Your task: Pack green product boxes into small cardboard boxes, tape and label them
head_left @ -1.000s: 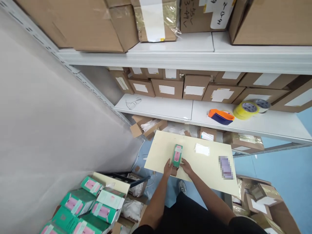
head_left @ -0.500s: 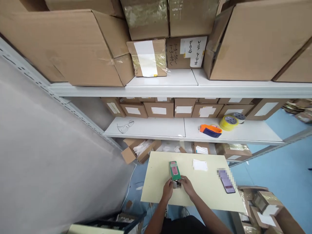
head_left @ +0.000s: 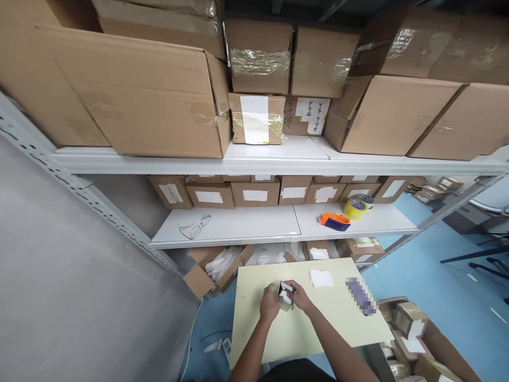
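Observation:
Over the pale yellow table (head_left: pixel 254 339), my two hands hold a small box (head_left: pixel 285 297) between them. Whitish and dark surfaces of the box face me, and its far side is hidden. My left hand (head_left: pixel 271 304) is closed along its left side, with the thumb pointing up. On the other side, my right hand (head_left: pixel 299 297) grips the upper right edge with bent fingers. A small stack of white cards (head_left: pixel 321 278) lies to the right of the hands. Farther right is a phone (head_left: pixel 361 297), blurred out by pixels.
Behind the table stands a white shelf (head_left: pixel 246 225) with eyeglasses (head_left: pixel 195 227), an orange and blue tape dispenser (head_left: pixel 334 221) and a yellow tape roll (head_left: pixel 354 209). Cardboard boxes (head_left: pixel 254 194) line it. An open carton (head_left: pixel 437 339) of boxes sits low right; a wall (head_left: pixel 79 265) rises left.
The box is turned in my hands: its green face with the pink picture no longer shows, and whitish and dark sides do. My head view has shifted, showing more of the upper shelf.

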`<state>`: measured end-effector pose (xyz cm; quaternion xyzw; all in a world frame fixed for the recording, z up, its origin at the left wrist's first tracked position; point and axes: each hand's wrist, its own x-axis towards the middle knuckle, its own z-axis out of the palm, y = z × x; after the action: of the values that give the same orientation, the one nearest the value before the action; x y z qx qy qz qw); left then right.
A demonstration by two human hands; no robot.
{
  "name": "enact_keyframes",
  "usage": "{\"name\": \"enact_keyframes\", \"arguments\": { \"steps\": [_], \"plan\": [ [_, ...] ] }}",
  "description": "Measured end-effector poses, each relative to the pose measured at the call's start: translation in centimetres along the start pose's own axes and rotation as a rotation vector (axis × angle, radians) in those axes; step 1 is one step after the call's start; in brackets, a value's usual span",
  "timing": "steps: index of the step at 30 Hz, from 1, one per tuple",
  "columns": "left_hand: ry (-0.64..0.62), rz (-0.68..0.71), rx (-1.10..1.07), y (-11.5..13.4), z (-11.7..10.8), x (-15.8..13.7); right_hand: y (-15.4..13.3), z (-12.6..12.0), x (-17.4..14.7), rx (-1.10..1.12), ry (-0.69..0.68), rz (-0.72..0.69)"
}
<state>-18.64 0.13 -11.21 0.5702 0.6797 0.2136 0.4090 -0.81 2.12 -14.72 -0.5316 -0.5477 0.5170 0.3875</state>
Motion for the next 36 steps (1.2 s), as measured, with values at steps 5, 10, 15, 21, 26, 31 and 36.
{"name": "enact_keyframes", "arguments": {
  "steps": [5, 10, 15, 21, 26, 31, 36],
  "plan": [
    [-0.247, 0.296, -0.06, 1.3, -0.6, 1.7, 0.3, -1.8, -0.8, -0.144, 0.098, 0.022],
    [-0.192, 0.268, 0.132, 2.2, -0.7, 2.0, 0.7, -0.9, -2.0, -0.383, 0.345, 0.203],
    [-0.087, 0.237, 0.18, 1.1, -0.2, 1.0, 2.2, 1.4, -3.7, -0.266, 0.3, 0.153],
    [-0.019, 0.185, 0.116, -0.5, 0.2, 0.6, 2.0, 2.1, -4.6, -0.24, 0.265, 0.072],
    [0.014, 0.122, 0.166, -0.6, 0.7, 0.6, 0.6, 1.7, -4.5, -0.302, 0.244, -0.009],
    [-0.031, 0.121, 0.13, -2.3, 1.1, 0.6, 0.3, 1.0, -4.3, -0.29, 0.304, -0.001],
    [0.056, 0.082, 0.043, -4.2, 1.6, 0.2, 0.4, 1.3, -4.1, -0.379, 0.186, 0.022]
  ]
}}
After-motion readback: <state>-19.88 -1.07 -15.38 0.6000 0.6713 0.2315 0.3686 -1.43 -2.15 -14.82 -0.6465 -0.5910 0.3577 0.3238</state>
